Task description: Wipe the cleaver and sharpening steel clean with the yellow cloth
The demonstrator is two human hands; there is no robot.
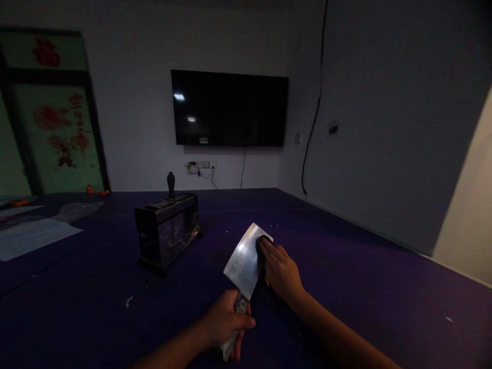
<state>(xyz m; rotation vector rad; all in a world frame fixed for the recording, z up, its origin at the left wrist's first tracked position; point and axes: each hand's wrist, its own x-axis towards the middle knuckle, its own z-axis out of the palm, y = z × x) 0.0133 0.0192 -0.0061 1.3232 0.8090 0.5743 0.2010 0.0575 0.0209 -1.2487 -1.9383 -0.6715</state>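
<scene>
A cleaver (244, 259) with a wide shiny blade is held up over the purple table, blade pointing away from me. My left hand (226, 318) is wrapped round its handle, whose patterned end sticks out below my fingers. Against the right side of the blade, near the far end, my right hand (282, 269) presses a dark cloth (262, 250). Part of that cloth hangs below my fingers, and a small yellow patch shows there. What the cloth is exactly is hard to tell in the dim light.
A black knife block (169, 230) with clear sides stands left of the cleaver, a dark handle (171, 184) rising from its top. Papers (36, 237) and a plastic bag (79, 210) lie at the far left. White scraps dot the purple table (365, 287). A television (230, 108) hangs on the wall.
</scene>
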